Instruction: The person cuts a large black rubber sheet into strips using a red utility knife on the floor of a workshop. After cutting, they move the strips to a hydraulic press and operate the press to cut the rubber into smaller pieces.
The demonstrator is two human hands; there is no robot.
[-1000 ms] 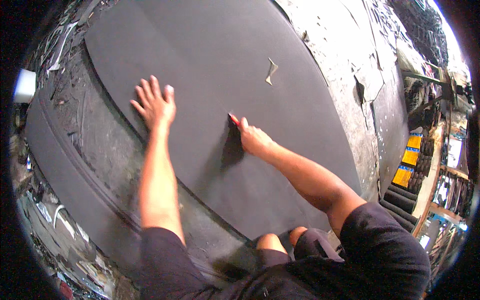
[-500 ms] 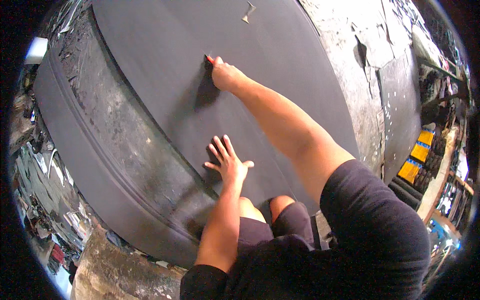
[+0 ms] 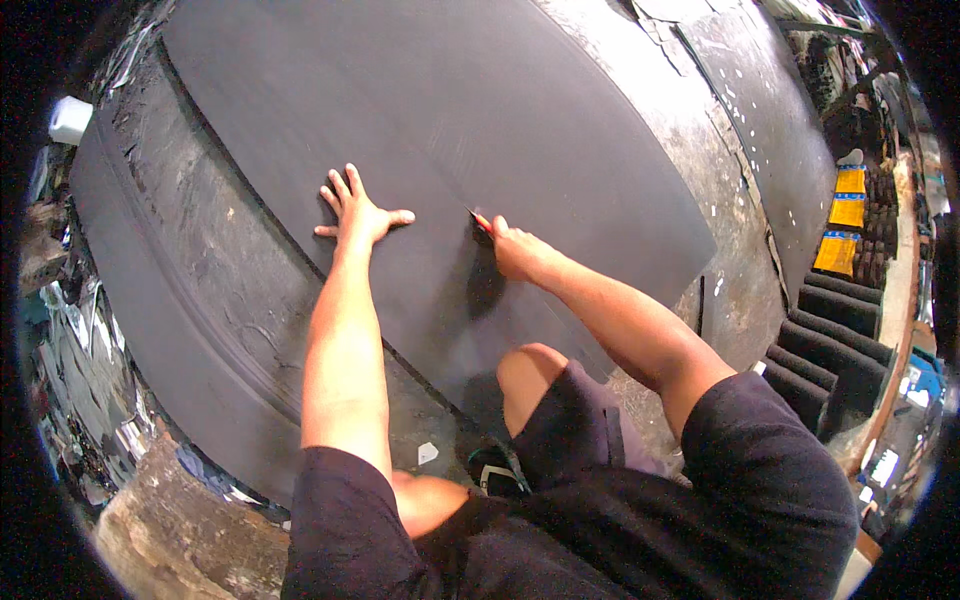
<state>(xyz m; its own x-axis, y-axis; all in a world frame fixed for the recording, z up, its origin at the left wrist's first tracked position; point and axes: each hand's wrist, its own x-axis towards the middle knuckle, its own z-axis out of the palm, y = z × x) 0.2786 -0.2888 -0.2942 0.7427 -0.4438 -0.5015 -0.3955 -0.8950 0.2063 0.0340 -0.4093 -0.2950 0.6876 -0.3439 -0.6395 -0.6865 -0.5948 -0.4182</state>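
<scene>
A wide dark grey sheet (image 3: pixel 560 130) lies flat in front of me. My left hand (image 3: pixel 357 215) presses on it with the fingers spread, near its left long edge, and holds nothing. To the right and a little nearer, my right hand (image 3: pixel 520 250) is closed around a knife (image 3: pixel 482 222) with a red handle. The knife's thin tip points forward and left and meets the sheet, where a faint line runs ahead of it. Most of the handle is hidden in my fist.
A second dark sheet (image 3: pixel 190 330) with a ridged edge lies on the left. Scraps (image 3: pixel 75 350) are heaped beyond it. Several black rolls (image 3: pixel 835 345) and yellow packages (image 3: pixel 840 250) stand at the right. My bare knee (image 3: pixel 530 380) rests near the sheet's near edge.
My right hand has drawn the knife nearer to me and rightward. My left hand has shifted forward and left on the sheet. The view has moved, and a small scrap has left it.
</scene>
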